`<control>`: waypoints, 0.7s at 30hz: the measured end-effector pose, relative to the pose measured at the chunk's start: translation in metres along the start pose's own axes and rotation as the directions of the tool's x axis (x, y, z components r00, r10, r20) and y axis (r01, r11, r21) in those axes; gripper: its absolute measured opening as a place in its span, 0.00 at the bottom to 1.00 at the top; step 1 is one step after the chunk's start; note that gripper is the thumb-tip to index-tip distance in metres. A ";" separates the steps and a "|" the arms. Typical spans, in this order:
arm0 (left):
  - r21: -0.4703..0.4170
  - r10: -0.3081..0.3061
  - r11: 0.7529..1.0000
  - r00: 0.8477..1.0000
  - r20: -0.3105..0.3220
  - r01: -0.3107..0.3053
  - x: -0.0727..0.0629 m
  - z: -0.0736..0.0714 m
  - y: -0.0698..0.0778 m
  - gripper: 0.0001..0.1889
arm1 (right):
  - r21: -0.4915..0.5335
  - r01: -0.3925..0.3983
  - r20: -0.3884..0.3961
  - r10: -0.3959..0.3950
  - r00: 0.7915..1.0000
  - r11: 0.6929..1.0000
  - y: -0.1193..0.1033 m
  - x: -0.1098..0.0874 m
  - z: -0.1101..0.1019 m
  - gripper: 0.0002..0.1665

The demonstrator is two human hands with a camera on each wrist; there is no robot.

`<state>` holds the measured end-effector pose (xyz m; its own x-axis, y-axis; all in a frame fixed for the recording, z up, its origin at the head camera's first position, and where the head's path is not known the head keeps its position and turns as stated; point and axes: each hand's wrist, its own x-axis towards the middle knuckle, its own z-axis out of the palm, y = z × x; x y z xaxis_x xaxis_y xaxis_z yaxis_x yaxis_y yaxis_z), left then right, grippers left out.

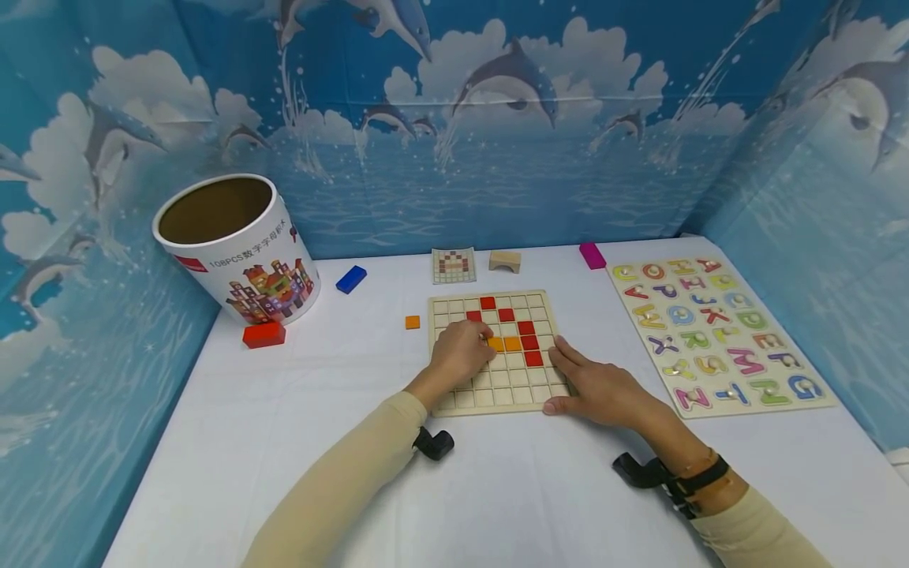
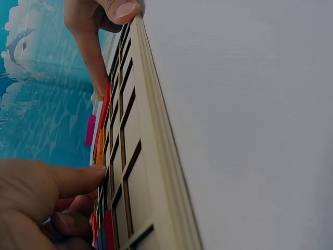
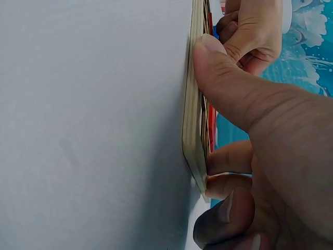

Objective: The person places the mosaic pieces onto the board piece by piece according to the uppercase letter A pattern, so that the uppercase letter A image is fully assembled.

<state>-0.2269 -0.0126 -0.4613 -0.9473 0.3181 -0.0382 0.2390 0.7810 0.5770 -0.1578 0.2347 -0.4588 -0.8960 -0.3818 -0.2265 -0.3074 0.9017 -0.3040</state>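
A wooden grid board [image 1: 483, 401] lies on the white table, with several red tiles [image 1: 529, 342] and orange tiles [image 1: 513, 344] in its squares. My left hand [image 1: 460, 352] is over the board's left half, its thumb and index fingertip pinching an orange tile [image 1: 495, 345] at a middle square. That hand covers some of the squares below it. At the right edge my right hand [image 1: 604, 390] rests its extended fingers against the board. Its thumb [image 3: 212, 52] touches the board's edge in the right wrist view. A loose orange tile [image 1: 413, 322] lies left of the board.
Behind the board are a small pattern card [image 1: 454, 267] and a wooden arch block [image 1: 505, 261]. A white bucket [image 1: 263, 252] stands back left, near red [image 1: 263, 334] and blue blocks [image 1: 351, 279]. At right lie a magenta block [image 1: 592, 255] and an alphabet puzzle board [image 1: 717, 335].
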 end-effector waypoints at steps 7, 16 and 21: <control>-0.037 -0.033 0.999 0.999 0.006 0.033 -0.001 -0.001 0.000 0.15 | -0.003 -0.002 -0.003 0.002 1.000 1.000 0.000 0.000 0.001 0.63; -0.201 -0.092 0.977 0.992 -0.081 0.074 -0.001 -0.037 -0.035 0.15 | -0.017 -0.003 -0.003 0.003 1.000 1.000 0.001 0.002 0.003 0.63; -0.299 -0.223 0.939 0.963 -0.154 0.169 0.008 -0.061 -0.078 0.15 | -0.025 -0.008 -0.009 0.008 1.000 1.000 0.002 0.000 0.004 0.63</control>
<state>-0.2665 -0.1039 -0.4566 -0.9980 0.0496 -0.0397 0.0002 0.6263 0.7796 -0.1575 0.2353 -0.4634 -0.9012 -0.3731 -0.2207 -0.3083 0.9095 -0.2788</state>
